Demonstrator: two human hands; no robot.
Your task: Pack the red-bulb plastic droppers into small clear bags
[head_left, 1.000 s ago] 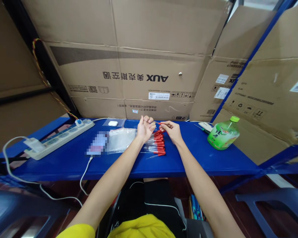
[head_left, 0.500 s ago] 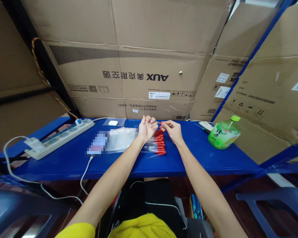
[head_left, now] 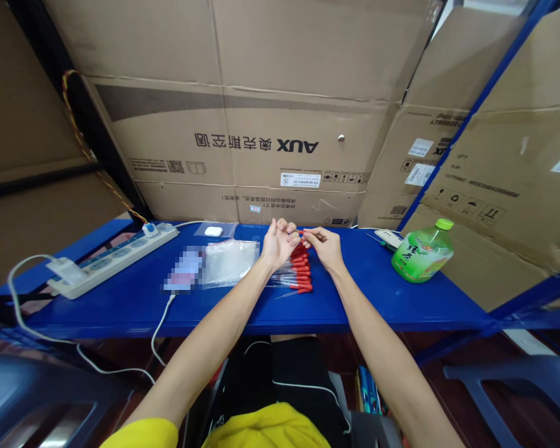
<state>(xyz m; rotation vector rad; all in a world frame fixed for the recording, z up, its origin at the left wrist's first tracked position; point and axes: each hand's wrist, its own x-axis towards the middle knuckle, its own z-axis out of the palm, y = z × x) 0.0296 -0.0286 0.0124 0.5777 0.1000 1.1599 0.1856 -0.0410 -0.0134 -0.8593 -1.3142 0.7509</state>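
My left hand (head_left: 276, 241) is raised palm up above the blue shelf (head_left: 121, 298), fingers curled in a loose pinch. My right hand (head_left: 324, 246) faces it, fingers pinched on a small red-capped dropper whose red end shows between the two hands (head_left: 300, 232). Whether the left fingers also grip it I cannot tell. Below both hands lies a row of several clear droppers with red caps (head_left: 298, 274), side by side on the shelf.
Clear plastic bags (head_left: 228, 260) and a blurred flat item (head_left: 184, 274) lie to the left. A white power strip (head_left: 107, 261) with cables sits far left. A green bottle (head_left: 420, 251) lies on the right. Cardboard boxes (head_left: 261, 143) stand behind the shelf.
Both hands stay nearly in place; the left hand has shifted slightly right, closer to the right hand.
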